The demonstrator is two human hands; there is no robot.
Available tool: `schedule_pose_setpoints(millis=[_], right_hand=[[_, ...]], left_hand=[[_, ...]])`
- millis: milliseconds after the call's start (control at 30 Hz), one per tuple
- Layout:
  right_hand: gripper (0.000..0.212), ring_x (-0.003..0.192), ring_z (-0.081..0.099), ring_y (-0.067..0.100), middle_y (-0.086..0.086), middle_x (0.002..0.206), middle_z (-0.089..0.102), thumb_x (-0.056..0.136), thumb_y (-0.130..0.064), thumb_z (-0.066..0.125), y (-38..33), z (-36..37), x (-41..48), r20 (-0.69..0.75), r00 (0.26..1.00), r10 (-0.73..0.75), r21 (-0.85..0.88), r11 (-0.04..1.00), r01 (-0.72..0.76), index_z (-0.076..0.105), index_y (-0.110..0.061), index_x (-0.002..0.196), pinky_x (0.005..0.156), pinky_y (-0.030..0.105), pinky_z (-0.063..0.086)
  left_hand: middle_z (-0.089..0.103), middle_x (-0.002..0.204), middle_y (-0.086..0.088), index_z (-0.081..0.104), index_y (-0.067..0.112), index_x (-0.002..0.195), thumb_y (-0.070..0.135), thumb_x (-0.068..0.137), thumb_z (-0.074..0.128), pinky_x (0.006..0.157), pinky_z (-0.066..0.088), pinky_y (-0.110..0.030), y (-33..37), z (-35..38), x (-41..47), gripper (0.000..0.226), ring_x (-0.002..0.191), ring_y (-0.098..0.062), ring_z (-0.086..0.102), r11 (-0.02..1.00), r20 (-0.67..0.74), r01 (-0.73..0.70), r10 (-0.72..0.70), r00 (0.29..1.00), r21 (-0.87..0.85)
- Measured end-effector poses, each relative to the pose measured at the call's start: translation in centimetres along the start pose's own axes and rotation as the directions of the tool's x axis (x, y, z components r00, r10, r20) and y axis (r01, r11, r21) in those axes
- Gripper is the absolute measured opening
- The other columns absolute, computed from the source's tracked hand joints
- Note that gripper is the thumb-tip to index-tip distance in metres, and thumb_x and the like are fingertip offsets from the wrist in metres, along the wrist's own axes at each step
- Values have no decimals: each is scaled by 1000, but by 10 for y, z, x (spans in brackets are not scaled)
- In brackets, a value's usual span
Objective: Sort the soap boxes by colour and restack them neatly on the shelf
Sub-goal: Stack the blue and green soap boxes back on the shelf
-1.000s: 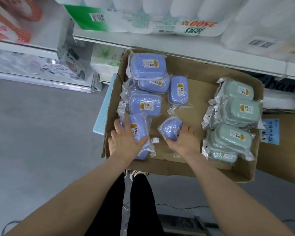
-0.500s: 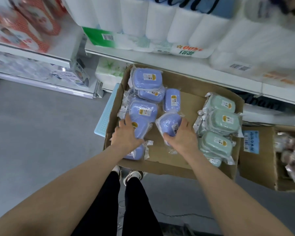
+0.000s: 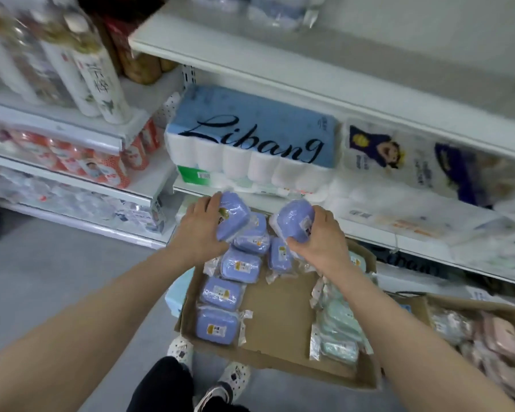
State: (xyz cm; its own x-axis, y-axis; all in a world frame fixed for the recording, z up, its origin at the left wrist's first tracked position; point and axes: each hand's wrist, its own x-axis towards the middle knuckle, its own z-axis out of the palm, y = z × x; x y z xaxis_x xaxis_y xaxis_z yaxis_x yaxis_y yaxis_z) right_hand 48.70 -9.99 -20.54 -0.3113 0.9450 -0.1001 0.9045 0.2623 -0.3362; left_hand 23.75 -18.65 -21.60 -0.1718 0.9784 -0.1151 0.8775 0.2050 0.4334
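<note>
My left hand point(image 3: 198, 230) grips a blue wrapped soap box point(image 3: 232, 217) and holds it up above the cardboard tray point(image 3: 277, 331). My right hand point(image 3: 321, 233) grips a second blue soap box point(image 3: 293, 221) at the same height. Several more blue soap boxes point(image 3: 220, 292) lie in a column along the tray's left side. Green soap boxes point(image 3: 338, 328) are piled on the tray's right side, partly hidden by my right forearm. The white shelf edge point(image 3: 280, 81) runs above, blurred.
Toilet-roll packs point(image 3: 250, 144) fill the shelf level just behind my hands. Bottles point(image 3: 98, 81) stand on the upper left shelf. A second carton with pink boxes point(image 3: 500, 334) sits at the right. A pale blue basket point(image 3: 177, 292) lies beside the tray. My shoes point(image 3: 179, 349) are below.
Both hands have lifted a blue soap box each out of the tray and raised them towards the shelves. The view has tilted upward, bringing higher shelves into sight.
</note>
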Motion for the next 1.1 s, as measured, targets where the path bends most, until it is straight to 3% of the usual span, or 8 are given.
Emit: schedule_pose_setpoints(millis=[133, 267, 400, 533, 733, 867, 1100], right_hand=[[76, 109, 52, 31, 9, 122, 52, 72, -46, 71, -25, -54, 15, -113, 989, -99, -53, 994, 94, 41, -12, 132, 86, 39, 45], [92, 121, 49, 30, 8, 138, 48, 72, -45, 73, -52, -103, 29, -196, 969, -153, -34, 988, 149, 29, -11, 146, 96, 41, 44], [78, 106, 54, 30, 6, 122, 54, 67, -44, 74, -80, -150, 50, -326, 918, -224, -58, 974, 217, 41, -13, 131, 84, 43, 48], [78, 108, 52, 30, 7, 123, 54, 70, -40, 75, -110, -192, 78, -354, 891, -283, -135, 959, 251, 40, -13, 134, 89, 42, 44], [80, 111, 51, 34, 9, 128, 52, 67, -35, 73, -152, -227, 142, -359, 859, -366, -268, 921, 281, 40, -16, 137, 94, 43, 41], [78, 115, 48, 32, 7, 131, 49, 69, -35, 74, -180, -224, 189, -253, 912, -322, -307, 921, 240, 39, -18, 137, 94, 40, 36], [67, 110, 56, 29, 3, 124, 57, 68, -32, 71, -202, -202, 264, -75, 961, -267, -250, 938, 241, 45, -21, 129, 91, 38, 47]], left_hand=[[37, 138, -17, 20, 7, 150, 25, 63, 77, 99, 40, -44, 12, -54, 9, 105, 121, -37, 42, 996, -138, -82, 87, 987, 42], [34, 137, -13, 18, 14, 151, 27, 66, 73, 93, 42, -38, 21, -111, 22, 102, 117, -33, 44, 989, -236, -124, 139, 962, 79], [35, 135, -14, 18, 15, 151, 28, 64, 73, 97, 43, -41, 23, -166, 42, 103, 115, -35, 46, 982, -336, -147, 178, 925, 116], [39, 132, -14, 21, 16, 149, 30, 62, 72, 97, 44, -42, 17, -213, 66, 102, 116, -34, 44, 971, -392, -181, 229, 891, 155], [40, 136, -14, 19, 16, 150, 36, 66, 74, 97, 45, -40, 2, -264, 111, 103, 121, -32, 45, 951, -363, -199, 276, 890, 236], [39, 139, -13, 18, 18, 150, 40, 65, 76, 96, 47, -44, -10, -284, 145, 105, 120, -32, 46, 935, -301, -205, 292, 908, 289], [36, 144, -10, 12, 23, 152, 41, 71, 69, 98, 44, -40, -27, -305, 205, 101, 126, -30, 42, 920, -153, -208, 270, 951, 332]])
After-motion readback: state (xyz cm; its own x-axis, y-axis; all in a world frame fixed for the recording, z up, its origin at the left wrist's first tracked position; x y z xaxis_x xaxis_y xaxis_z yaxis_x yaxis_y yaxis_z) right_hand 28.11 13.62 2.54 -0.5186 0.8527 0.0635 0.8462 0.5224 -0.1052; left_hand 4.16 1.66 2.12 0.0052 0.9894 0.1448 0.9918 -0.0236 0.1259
